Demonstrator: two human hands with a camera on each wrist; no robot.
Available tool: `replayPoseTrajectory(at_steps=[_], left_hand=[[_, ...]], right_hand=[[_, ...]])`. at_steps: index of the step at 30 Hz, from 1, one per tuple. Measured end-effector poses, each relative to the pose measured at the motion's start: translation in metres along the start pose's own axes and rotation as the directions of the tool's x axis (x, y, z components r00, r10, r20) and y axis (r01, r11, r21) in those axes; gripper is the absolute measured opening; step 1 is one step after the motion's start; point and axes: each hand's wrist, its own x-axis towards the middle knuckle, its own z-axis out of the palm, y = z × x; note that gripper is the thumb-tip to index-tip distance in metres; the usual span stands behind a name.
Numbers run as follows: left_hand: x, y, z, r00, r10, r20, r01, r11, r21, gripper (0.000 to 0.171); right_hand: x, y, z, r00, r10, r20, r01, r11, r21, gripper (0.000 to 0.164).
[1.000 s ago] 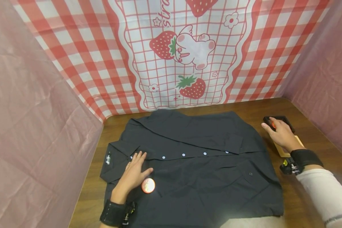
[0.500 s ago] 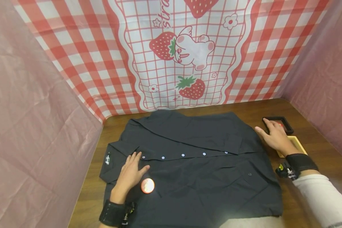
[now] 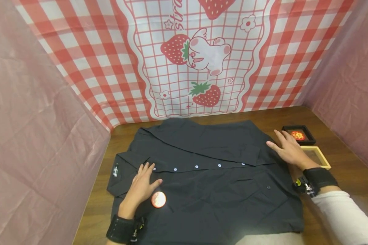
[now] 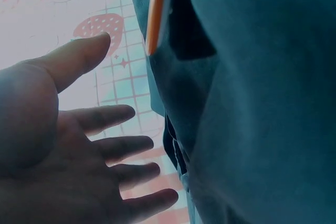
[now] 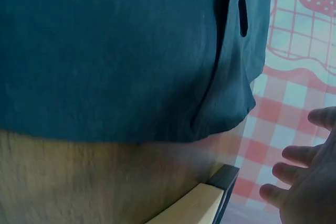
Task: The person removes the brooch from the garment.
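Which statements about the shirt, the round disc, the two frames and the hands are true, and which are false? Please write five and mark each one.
1. The round disc lies on the dark shirt. True.
2. The disc is gripped by a hand. False: it lies beside the left hand, apart from it.
3. The right hand holds nothing. True.
4. The red-and-yellow piece lies within the black frame. True.
5. Both frames lie on the shirt. False: the black frame and the yellow frame are on the wooden table, beside the shirt.
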Motion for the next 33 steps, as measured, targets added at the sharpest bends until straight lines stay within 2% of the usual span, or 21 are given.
replayPoseTrajectory(at_steps=[9, 17, 25, 33], left_hand=[[0.000, -0.002, 0.001, 1.000, -0.009, 0.006, 0.009, 1.000, 0.015, 0.069], [0.001, 0.000, 0.001, 1.000, 0.006, 0.001, -0.006, 1.000, 0.013, 0.069], [0.001, 0.001, 0.003, 1.000, -0.009, 0.024, 0.009, 1.000, 0.003, 0.069], [0.002, 0.001, 0.002, 1.000, 0.014, 0.011, -0.014, 1.000, -0.003, 0.068]], right_hand=[[0.003, -0.014, 0.002, 0.999, -0.038, -0.018, 0.038, 0.999, -0.002, 0.075], [0.003, -0.019, 0.003, 1.000, -0.024, 0.018, 0.024, 1.000, 0.019, 0.076], [0.000, -0.026, 0.007, 0.999, -0.037, 0.001, 0.037, 0.999, 0.033, 0.077], [-0.003, -0.038, 0.010, 0.996, -0.081, -0.045, 0.084, 0.993, 0.085, 0.074]])
